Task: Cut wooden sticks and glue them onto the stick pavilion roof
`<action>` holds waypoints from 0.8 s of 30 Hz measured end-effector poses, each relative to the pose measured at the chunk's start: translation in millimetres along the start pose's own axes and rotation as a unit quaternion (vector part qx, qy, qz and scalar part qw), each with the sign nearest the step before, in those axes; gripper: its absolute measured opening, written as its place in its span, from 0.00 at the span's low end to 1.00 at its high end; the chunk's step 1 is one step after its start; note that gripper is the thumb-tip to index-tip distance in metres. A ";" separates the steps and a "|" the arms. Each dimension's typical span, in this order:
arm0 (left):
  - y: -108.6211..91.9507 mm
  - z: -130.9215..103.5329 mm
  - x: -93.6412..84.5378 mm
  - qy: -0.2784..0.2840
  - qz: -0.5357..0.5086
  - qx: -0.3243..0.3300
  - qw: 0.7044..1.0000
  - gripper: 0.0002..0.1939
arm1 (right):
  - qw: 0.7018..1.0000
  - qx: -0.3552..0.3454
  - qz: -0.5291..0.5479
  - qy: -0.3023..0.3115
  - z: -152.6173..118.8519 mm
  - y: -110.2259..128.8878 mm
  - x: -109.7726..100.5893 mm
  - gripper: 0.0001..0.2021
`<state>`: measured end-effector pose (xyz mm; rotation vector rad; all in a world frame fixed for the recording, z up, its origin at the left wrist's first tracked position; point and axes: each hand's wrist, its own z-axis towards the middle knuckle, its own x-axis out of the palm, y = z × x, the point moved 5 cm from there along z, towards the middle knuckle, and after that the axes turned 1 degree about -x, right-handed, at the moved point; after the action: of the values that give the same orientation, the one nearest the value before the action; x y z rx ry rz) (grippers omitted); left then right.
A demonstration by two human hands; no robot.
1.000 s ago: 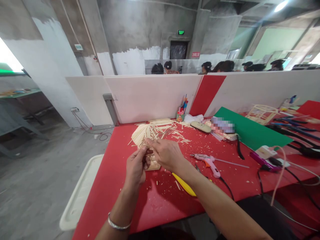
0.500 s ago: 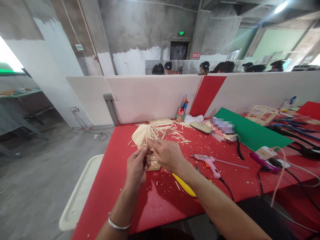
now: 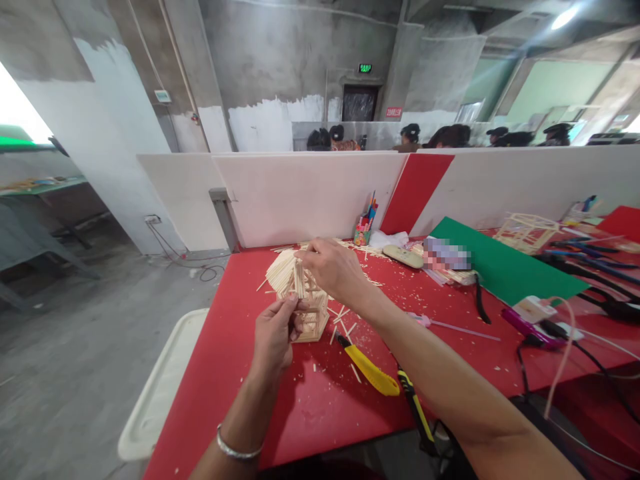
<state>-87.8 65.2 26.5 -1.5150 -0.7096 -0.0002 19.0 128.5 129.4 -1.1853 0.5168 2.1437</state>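
My left hand [image 3: 274,328] pinches the lower end of a small bundle of pale wooden sticks [image 3: 299,279], held upright. At the top of the bundle is my right hand [image 3: 327,263], its fingers closed at the stick ends. Behind and beside my left hand stands a small wooden stick frame [image 3: 316,319] on the red table. A fan-shaped piece of sticks [image 3: 281,268] lies behind it. The yellow cutter [image 3: 373,371] rests to the right of the frame, among loose stick pieces.
The pink glue gun [image 3: 420,320] is partly behind my right forearm. A second yellow-black tool [image 3: 416,408] lies at the front edge. Farther right are a green board [image 3: 500,267], a purple power strip [image 3: 530,329] and cables. A pen cup [image 3: 362,232] stands by the partition.
My right hand has moved up and slightly away from my left, to the top of the sticks. The stick frame and yellow cutter show more fully. My left hand has barely moved.
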 end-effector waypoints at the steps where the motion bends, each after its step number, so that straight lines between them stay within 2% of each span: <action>1: 0.1 0.1 0.1 0.001 0.001 0.000 1.000 0.16 | 1.000 -0.008 -0.007 0.003 3.0 -0.1 0.8 0.13; 8: 0.3 0.0 -0.9 0.006 0.001 -0.001 1.000 0.15 | 0.998 -0.050 -0.036 -0.022 6.8 1.9 5.5 0.11; 15: 0.4 0.3 -1.7 0.008 -0.002 0.000 1.000 0.15 | 0.997 -0.063 -0.044 -0.014 8.7 5.1 7.9 0.12; 24: 1.8 2.0 -3.1 0.007 -0.009 0.006 1.000 0.16 | 0.998 -0.064 0.007 -0.028 10.6 3.9 11.4 0.10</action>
<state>-90.4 65.8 23.4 -1.4964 -0.7117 -0.0207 5.3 135.9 125.4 -1.1894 0.3685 2.2445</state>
